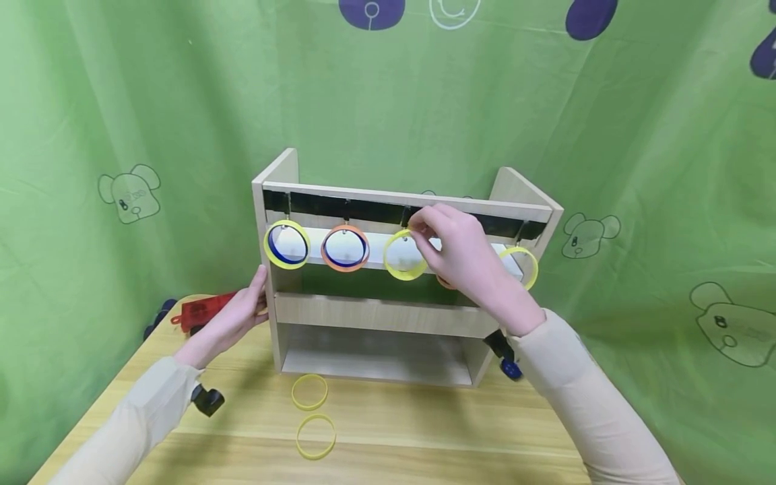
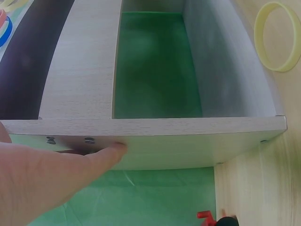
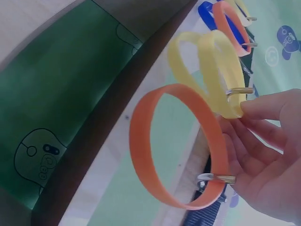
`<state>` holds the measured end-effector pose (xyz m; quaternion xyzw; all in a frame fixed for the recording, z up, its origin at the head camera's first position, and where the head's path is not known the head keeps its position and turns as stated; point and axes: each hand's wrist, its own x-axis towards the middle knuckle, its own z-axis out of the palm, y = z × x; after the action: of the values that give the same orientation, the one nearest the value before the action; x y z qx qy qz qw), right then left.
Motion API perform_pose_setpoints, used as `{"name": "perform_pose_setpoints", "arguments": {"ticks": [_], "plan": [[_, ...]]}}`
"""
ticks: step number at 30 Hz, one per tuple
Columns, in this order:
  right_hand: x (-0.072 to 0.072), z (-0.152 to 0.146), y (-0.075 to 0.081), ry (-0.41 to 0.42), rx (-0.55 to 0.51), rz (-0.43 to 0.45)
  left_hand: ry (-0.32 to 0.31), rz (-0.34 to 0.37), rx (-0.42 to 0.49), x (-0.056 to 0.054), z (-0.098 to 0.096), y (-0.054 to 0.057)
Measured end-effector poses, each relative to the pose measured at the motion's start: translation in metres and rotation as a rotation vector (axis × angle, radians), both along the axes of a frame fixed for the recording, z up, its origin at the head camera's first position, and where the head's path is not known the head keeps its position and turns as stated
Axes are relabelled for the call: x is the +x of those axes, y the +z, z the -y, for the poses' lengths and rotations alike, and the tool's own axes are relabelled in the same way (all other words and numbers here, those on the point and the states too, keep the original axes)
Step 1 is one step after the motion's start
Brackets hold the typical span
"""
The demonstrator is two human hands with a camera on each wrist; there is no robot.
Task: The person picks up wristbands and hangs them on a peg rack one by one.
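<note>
A small wooden rack [image 1: 376,311] stands on the table, with rings hanging from hooks on its black strip [image 1: 376,210]. My right hand [image 1: 463,259] pinches the top edge of a yellow ring [image 1: 405,275] at the third hook; in the right wrist view two yellow loops [image 3: 214,66] overlap there. Right beside that hand hangs an orange ring [image 3: 141,136], mostly hidden in the head view. With extended fingers, my left hand [image 1: 239,313] rests against the rack's left side panel [image 2: 178,150].
Further left hang a yellow ring [image 1: 269,252] and an orange ring [image 1: 366,250], both with blue inside; another yellow ring [image 1: 533,266] hangs far right. Two yellow rings [image 1: 326,455] lie on the table [image 1: 424,444] in front. A red object [image 1: 206,311] lies behind the left hand.
</note>
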<state>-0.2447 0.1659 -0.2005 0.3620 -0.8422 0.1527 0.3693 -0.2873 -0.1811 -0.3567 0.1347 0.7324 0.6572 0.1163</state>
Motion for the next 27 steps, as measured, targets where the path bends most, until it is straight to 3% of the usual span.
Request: {"name": "perform_pose_setpoints", "arguments": {"ticks": [7, 11, 14, 19, 24, 27], "plan": [[0.004, -0.002, -0.003, -0.007, 0.007, -0.005, 0.000, 0.001, 0.001, -0.001, 0.002, -0.001], [0.017, -0.004, -0.007, 0.025, -0.007, -0.045, -0.005, 0.002, -0.004, -0.002, 0.002, -0.001], [0.028, -0.003, -0.019, 0.081, 0.001, -0.075, -0.002, 0.001, -0.005, -0.001, 0.001, 0.000], [0.038, 0.008, -0.064, 0.184, 0.036, -0.044, -0.001, -0.003, -0.007, 0.000, 0.001, 0.001], [0.042, 0.029, -0.130, 0.214, 0.073, 0.079, -0.001, -0.006, -0.009, 0.000, 0.001, 0.001], [0.045, 0.042, -0.171, 0.219, 0.084, 0.199, 0.000, -0.005, -0.008, 0.000, 0.000, 0.001]]}}
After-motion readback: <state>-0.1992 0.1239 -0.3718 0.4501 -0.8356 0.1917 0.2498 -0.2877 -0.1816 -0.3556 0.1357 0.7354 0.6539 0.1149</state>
